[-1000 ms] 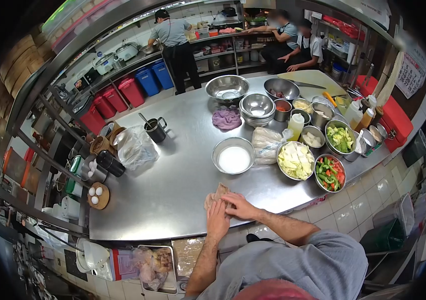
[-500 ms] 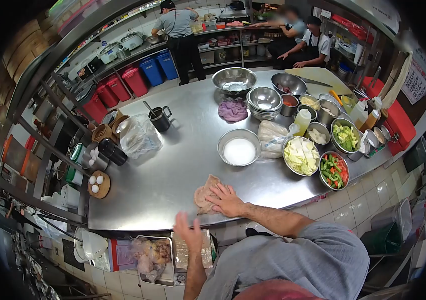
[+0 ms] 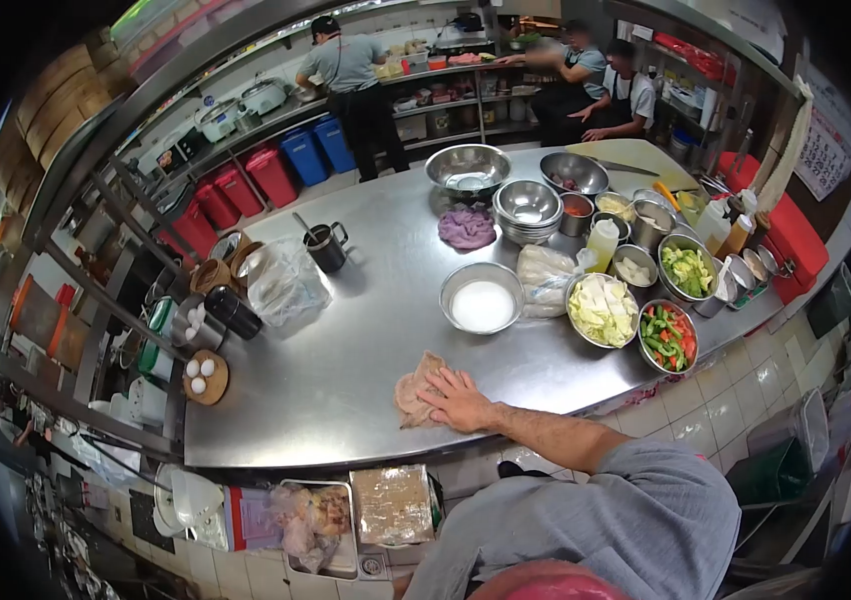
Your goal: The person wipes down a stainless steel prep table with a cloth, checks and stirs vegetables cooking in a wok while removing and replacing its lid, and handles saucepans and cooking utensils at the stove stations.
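- At the near edge of the steel surface (image 3: 326, 415), just above the person's body, it's all about one crumpled tan cloth (image 3: 410, 400)!
- How far along? The cloth is down on the metal with a hand on it, so this reads as work under way rather than finished.
- What's left? Hard to call: the cloth lies uneven, its top corner poking away from the person, and nothing in view marks an end point.
- Now the grip: the right hand (image 3: 459, 403) is flat and wide, fingers splayed, palm down, curled around nothing, simply resting over the cloth's right side.
- So the cloth sits beneath the fingers and out to their left, touching them, most of it showing.
- And the left hand? Out of view, so whether it holds anything, I cannot tell.
- Beyond the cloth stands a bowl (image 3: 483, 274) of something white, apart from the fingers, with a plastic bag (image 3: 544, 280) right beside it.
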`<state>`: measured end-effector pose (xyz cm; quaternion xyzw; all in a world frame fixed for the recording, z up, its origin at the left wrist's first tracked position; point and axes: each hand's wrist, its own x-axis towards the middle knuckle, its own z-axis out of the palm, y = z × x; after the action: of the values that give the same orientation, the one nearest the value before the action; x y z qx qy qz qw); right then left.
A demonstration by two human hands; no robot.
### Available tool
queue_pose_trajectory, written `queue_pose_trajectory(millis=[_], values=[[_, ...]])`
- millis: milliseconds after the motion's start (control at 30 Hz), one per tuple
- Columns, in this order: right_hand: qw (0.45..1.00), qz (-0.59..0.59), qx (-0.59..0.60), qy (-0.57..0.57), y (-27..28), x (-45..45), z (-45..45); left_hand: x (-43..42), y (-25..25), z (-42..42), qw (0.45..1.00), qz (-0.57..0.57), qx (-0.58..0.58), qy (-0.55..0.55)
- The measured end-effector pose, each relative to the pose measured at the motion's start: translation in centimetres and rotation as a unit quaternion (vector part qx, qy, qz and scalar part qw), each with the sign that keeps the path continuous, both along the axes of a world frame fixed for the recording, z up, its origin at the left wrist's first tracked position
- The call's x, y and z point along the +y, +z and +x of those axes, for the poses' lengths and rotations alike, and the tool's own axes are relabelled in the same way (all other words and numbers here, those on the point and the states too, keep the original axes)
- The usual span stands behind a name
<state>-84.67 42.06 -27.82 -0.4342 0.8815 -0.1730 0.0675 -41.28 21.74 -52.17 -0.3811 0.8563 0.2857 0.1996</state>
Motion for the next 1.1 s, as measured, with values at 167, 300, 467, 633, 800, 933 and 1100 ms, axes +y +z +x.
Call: queue_pose_trajectory(millis=[167,300,467,633,800,933,1100], values=[[1.000,-0.004,0.007,0.002,-0.6,-0.1,-0.1,1.2,-0.9,-1.3,0.993,0.033,-0.035,-0.106],[1.000,0.026,0.009,0.003,0.4,-0.2,-0.1,-1.6,-2.7,-8.4,0.959,-0.057,0.055,-0.272],[0.999,0.021,0.029,0.010,0.3,-0.2,0.0,-2.2,-2.1,-16.2,0.919,0.184,0.300,0.179],[0.999,0.012,0.038,0.010,0.3,0.0,-0.6,-1.5,0.9,-18.7,0.935,0.176,0.248,0.182],[0.999,0.010,0.033,0.016,0.1,-0.3,-0.5,-2.7,-4.9,-13.9,0.944,-0.049,0.267,-0.190],[1.000,-0.004,0.002,0.015,0.1,-0.3,-1.1,-1.8,-4.3,-11.3,0.990,0.006,0.049,-0.135],[1.000,0.013,-0.007,0.012,0.2,-0.8,-1.3,-1.1,-1.8,-9.8,0.997,0.071,-0.003,0.015]])
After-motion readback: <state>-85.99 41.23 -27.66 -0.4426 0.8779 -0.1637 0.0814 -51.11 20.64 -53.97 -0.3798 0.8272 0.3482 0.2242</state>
